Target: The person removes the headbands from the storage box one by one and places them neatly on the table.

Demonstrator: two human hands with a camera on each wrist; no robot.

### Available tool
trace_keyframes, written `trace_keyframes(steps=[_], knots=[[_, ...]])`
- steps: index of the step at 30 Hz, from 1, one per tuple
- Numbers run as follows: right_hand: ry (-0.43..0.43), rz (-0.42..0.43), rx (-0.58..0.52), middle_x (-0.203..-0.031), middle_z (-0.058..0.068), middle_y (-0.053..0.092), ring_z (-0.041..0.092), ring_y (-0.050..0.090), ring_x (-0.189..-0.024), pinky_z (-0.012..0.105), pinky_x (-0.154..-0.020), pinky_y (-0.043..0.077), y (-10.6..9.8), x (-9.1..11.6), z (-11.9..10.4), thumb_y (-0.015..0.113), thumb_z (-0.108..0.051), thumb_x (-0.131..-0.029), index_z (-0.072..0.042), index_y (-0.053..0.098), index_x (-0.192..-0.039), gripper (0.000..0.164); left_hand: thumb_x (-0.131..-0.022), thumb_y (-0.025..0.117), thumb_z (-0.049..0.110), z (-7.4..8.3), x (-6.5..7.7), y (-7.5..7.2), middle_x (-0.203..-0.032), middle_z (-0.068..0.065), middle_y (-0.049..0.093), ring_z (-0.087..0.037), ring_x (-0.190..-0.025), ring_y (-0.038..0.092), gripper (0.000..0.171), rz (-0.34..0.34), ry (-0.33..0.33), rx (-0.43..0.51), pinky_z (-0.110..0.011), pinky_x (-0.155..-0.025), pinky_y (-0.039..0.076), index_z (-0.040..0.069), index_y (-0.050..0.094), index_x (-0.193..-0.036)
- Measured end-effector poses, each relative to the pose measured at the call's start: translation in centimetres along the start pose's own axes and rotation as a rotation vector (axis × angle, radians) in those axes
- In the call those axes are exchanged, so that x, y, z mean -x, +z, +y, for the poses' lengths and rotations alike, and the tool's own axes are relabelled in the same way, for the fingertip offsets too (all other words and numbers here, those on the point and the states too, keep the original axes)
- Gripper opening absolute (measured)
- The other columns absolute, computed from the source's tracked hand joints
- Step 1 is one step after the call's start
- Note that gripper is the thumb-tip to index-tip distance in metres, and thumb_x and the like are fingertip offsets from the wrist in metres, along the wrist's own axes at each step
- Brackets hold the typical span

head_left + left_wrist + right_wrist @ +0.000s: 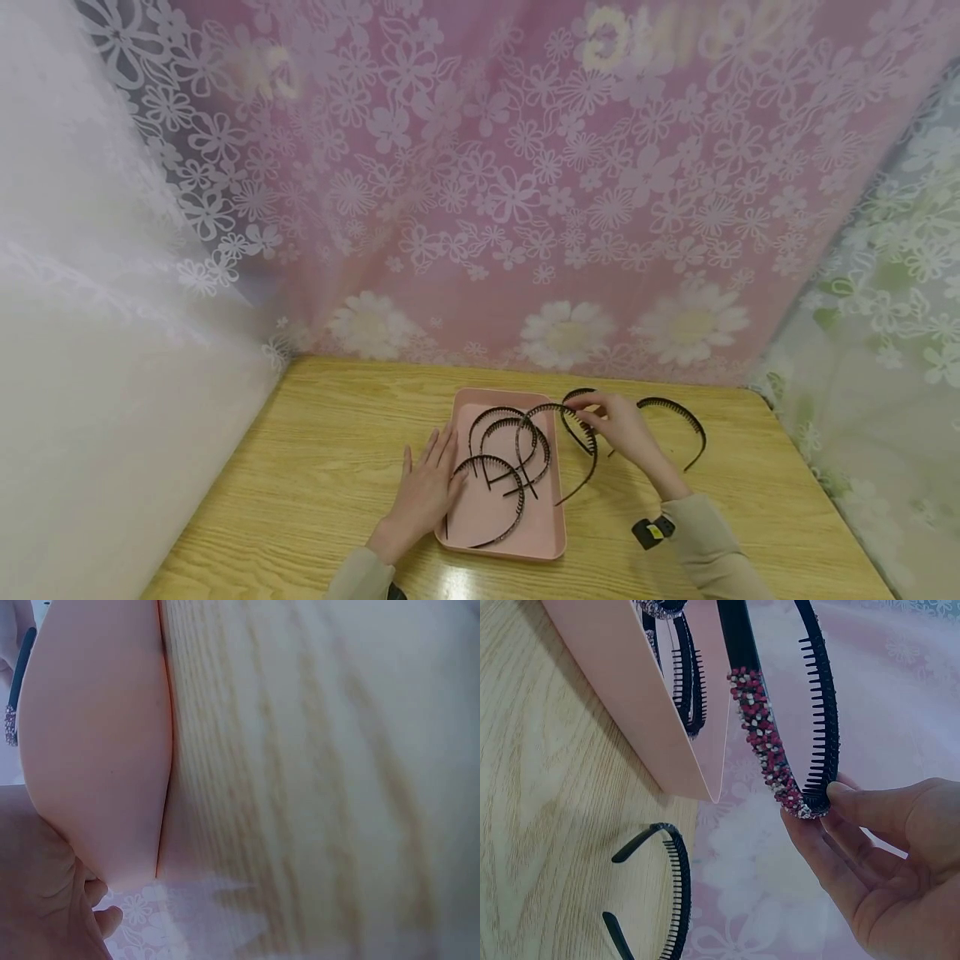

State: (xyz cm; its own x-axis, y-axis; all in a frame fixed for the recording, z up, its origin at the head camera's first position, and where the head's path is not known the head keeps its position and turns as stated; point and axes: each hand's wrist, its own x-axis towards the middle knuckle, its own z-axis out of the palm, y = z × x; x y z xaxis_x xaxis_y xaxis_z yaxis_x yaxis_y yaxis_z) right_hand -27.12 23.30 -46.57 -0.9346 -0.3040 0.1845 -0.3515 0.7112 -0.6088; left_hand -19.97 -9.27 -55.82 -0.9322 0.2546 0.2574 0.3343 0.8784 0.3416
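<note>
My right hand (618,425) pinches a black toothed headband (761,742) between thumb and fingers, above the right side of a pink tray (543,529). Red and white beads cover part of its outer band in the right wrist view. My left hand (426,492) rests on the tray's left rim with its fingers stretched out. Inside the tray lie several black headbands (522,504), some overlapping. On the table right of the tray, one headband (576,392) is partly hidden by my right hand, and another (701,433) lies farther right.
The tray stands on a wood-grain table (322,467). A pink flowered curtain (480,208) hangs along the back edge, with pale cloth (112,333) on the left and flowered cloth (892,400) on the right.
</note>
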Motion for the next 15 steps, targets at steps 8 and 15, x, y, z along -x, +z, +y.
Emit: trace_keyframes(steps=[8, 15], knots=[[-0.022, 0.013, -0.023, -0.114, 0.016, 0.073, 0.028, 0.073, -0.086, 0.028, -0.057, 0.051, -0.9, 0.5, 0.5, 0.065, -0.007, -0.099, -0.009, 0.075, -0.120, 0.023, -0.105, 0.056, 0.031, 0.0, 0.0, 0.1, -0.164, -0.013, 0.032, -0.038, -0.149, 0.032, 0.062, 0.008, 0.002, 0.001, -0.074, -0.113, 0.020, 0.002, 0.037, -0.156], [-0.002, 0.028, 0.004, -0.108, 0.015, 0.075, 0.023, 0.071, -0.077, 0.027, -0.054, 0.048, -1.4, 1.1, 1.3, 0.065, -0.007, -0.098, -0.008, 0.074, -0.121, 0.025, -0.105, 0.055, 0.032, -0.2, 0.0, 0.3, -0.164, -0.013, 0.031, -0.038, -0.149, 0.031, 0.062, -0.002, 0.002, 0.001, -0.074, -0.113, 0.020, 0.003, 0.036, -0.157]])
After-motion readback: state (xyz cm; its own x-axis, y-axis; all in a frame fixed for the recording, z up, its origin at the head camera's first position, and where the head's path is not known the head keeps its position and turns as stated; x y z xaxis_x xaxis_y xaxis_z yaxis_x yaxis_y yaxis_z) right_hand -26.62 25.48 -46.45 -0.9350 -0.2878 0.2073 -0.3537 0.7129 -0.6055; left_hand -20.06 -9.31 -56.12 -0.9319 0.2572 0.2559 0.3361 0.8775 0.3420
